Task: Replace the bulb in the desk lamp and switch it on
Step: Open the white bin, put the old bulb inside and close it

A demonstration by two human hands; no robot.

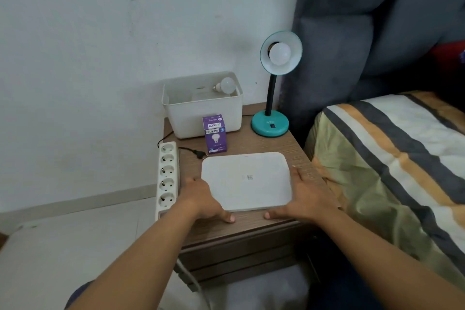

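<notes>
A teal desk lamp (270,123) stands at the back right of the wooden nightstand (266,145), with an unlit white bulb (279,53) in its shade. Its black plug (198,153) lies loose on the wood, outside the sockets. A second white bulb (225,85) lies in the white bin (193,116) at the back. In front of the bin stands a purple bulb box (215,134). A flat white lid (246,180) lies at the front. My left hand (203,200) holds its left edge and my right hand (302,196) its right edge.
A white power strip (166,178) with several sockets runs along the nightstand's left edge. A bed with a striped cover (392,158) and a grey padded headboard (364,33) is on the right. A white wall is behind.
</notes>
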